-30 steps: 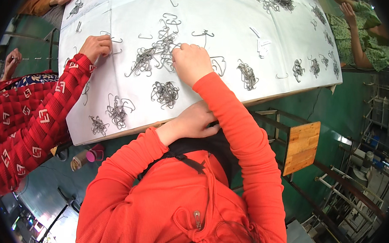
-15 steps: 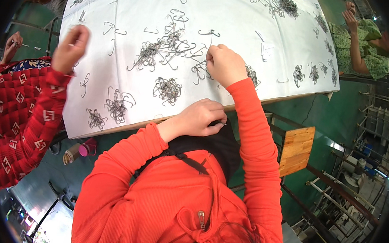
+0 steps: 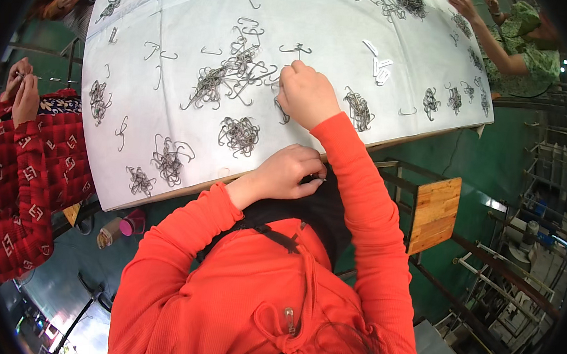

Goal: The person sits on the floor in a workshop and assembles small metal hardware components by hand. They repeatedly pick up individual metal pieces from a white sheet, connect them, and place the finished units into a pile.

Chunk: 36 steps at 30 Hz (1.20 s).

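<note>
Bent metal wire hooks lie in a loose tangled heap point(image 3: 211, 86) across the middle of the white-covered table point(image 3: 321, 15). My right hand point(image 3: 309, 96) rests just right of this heap, fingers curled in. The stem of a double-ended hook point(image 3: 296, 48) runs down to its knuckles; the fingertips are hidden, so what they grip cannot be seen. Close to the table's near edge, in front of my body, my left hand point(image 3: 290, 172) is closed, with a small shiny tip showing at the fingers. A rounder bunch of hooks point(image 3: 239, 136) lies just beyond it.
More hook bunches lie near left point(image 3: 169, 161), right of my hand point(image 3: 358, 108) and at the far right point(image 3: 411, 2). White strips point(image 3: 381, 72) lie right of centre. Co-workers in red point(image 3: 33, 179) and green point(image 3: 519, 55) flank the table. A wooden stool point(image 3: 434, 214) stands at right.
My right hand has shifted slightly left; my left hand has stayed put. The red-sleeved co-worker's arm has drawn back from the table, uncovering hooks at the left edge. The green-clad co-worker's arm now reaches toward the table.
</note>
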Each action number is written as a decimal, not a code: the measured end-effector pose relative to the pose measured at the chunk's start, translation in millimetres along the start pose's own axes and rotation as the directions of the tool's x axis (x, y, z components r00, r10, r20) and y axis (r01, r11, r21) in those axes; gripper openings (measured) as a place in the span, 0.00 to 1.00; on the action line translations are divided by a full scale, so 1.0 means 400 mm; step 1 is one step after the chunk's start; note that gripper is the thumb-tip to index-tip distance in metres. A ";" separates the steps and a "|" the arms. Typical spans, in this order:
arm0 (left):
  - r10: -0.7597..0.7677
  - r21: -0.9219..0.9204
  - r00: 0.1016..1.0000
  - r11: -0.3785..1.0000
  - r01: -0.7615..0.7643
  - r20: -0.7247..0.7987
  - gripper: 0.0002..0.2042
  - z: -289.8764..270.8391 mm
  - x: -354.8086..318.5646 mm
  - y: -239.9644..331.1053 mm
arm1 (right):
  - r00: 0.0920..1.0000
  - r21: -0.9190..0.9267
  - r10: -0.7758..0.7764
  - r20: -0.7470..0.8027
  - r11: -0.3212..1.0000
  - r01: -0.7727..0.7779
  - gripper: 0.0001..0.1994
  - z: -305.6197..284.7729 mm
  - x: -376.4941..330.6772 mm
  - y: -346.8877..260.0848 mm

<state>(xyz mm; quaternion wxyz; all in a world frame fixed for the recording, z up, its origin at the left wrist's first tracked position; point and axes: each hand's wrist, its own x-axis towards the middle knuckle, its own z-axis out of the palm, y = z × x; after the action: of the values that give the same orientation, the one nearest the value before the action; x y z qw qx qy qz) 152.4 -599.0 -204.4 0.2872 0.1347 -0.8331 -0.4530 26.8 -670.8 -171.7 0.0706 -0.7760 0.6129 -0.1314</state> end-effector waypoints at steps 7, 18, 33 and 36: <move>-0.027 0.004 0.999 1.000 0.027 0.028 0.06 -0.006 0.000 0.009 | 0.921 0.575 0.267 -0.284 0.816 -0.059 0.05 -0.045 -0.040 0.038; -0.011 0.009 1.000 1.000 0.011 0.009 0.06 -0.009 0.005 0.008 | 0.881 0.751 0.470 -0.047 0.598 -0.279 0.05 -0.026 -0.057 0.072; -0.010 -0.005 1.000 1.000 0.010 0.008 0.06 -0.005 0.005 0.009 | 0.830 0.852 0.536 0.155 0.352 -0.387 0.06 -0.049 -0.050 0.068; -0.024 -0.018 0.999 1.000 0.024 0.029 0.06 -0.009 0.005 0.009 | 0.851 0.937 0.501 0.158 0.197 -0.290 0.06 -0.082 -0.088 0.058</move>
<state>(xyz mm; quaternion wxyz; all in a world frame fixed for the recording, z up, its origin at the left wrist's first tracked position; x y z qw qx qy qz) 153.0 -600.5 -199.3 0.2709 0.1353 -0.8313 -0.4660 -11.9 -640.5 -150.8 0.4814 -0.3853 0.6011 -0.5084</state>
